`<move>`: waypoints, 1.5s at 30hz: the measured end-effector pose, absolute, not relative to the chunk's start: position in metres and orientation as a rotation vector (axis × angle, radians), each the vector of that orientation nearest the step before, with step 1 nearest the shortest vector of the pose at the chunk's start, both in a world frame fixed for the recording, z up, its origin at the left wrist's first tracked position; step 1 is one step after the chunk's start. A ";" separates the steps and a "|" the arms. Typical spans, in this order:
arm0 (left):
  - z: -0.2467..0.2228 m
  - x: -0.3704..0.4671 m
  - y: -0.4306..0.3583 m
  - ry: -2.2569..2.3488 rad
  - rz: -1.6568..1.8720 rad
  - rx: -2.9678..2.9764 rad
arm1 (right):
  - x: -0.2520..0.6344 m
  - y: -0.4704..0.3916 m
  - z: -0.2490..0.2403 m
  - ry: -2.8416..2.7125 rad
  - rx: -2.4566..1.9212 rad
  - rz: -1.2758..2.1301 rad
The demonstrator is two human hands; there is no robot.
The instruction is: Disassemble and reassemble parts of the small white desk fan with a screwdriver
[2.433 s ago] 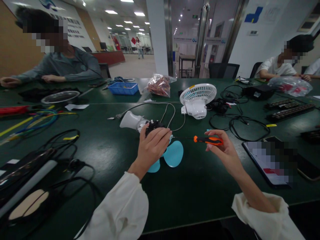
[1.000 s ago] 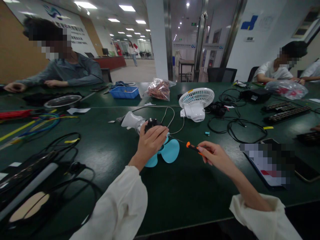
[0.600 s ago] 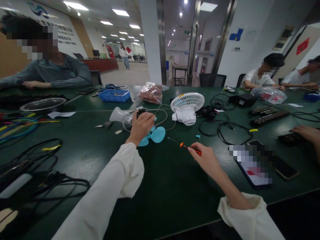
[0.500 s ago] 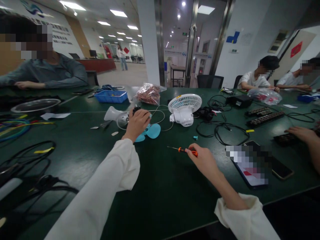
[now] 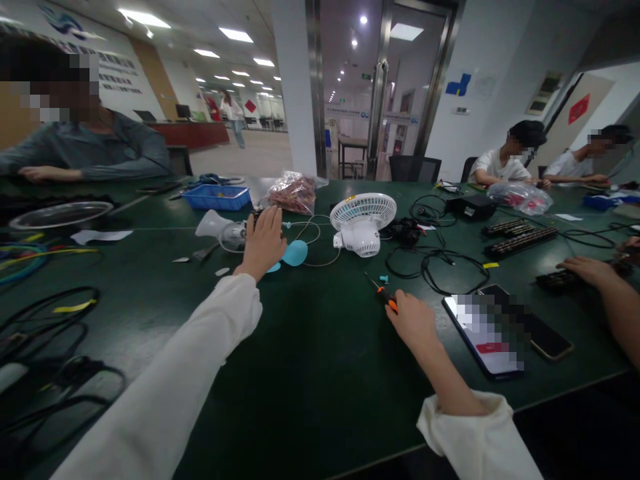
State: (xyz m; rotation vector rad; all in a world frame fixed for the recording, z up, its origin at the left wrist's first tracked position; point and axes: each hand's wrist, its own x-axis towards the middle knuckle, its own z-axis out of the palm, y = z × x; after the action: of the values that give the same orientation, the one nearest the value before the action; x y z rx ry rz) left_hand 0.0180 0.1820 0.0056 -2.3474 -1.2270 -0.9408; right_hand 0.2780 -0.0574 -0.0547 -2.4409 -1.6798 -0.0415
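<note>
My left hand is closed over the white fan motor housing, which lies on its side; the palm and fingers hide much of it. Light-blue fan blades show beside that hand, partly covered. In my right hand is a screwdriver with an orange and black handle, its thin shaft pointing away to the left. A small blue plastic piece lies close to the shaft. Beyond it, the white fan cage rests on the table.
Behind are a blue tray and a clear bag of reddish-brown pieces. Black cables and two phones lie at right. More cables cover the left. Other people sit around the green table, one person's hand at far right.
The screwdriver has swung from pointing left to pointing up and left, bringing its tip nearer the small blue piece. My left hand's fingers now stretch farther over the housing.
</note>
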 end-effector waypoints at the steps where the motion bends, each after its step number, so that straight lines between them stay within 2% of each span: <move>1: 0.001 0.020 0.171 -1.227 -0.937 -2.333 | 0.280 -0.058 -0.056 -1.669 -2.449 -0.069; 8: -0.032 0.058 0.086 -1.162 -0.767 -2.482 | 0.284 -0.060 -0.064 -1.701 -2.350 -0.189; 13: -0.044 0.071 0.055 -1.154 -0.831 -2.614 | 0.302 -0.045 -0.056 -1.823 -2.122 -0.194; 21: -0.058 0.049 0.058 -1.217 -0.901 -2.669 | 0.334 0.014 -0.040 -2.053 -1.947 0.256; 28: -0.058 0.038 0.064 -1.255 -0.943 -2.651 | 0.329 0.018 -0.064 -1.978 -2.007 0.156; 37: -0.064 0.046 0.064 -1.173 -0.843 -2.735 | 0.314 0.005 -0.067 -1.931 -2.150 0.008; 45: -0.063 0.047 0.064 -1.135 -0.798 -2.787 | 0.314 0.005 -0.067 -1.948 -2.093 0.108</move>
State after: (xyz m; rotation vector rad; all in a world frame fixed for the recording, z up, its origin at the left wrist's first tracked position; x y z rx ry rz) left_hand 0.0468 0.0635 -0.0635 -2.7872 -1.1345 -0.7982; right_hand 0.3142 0.0052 -0.0674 -2.0934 -1.9480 0.1079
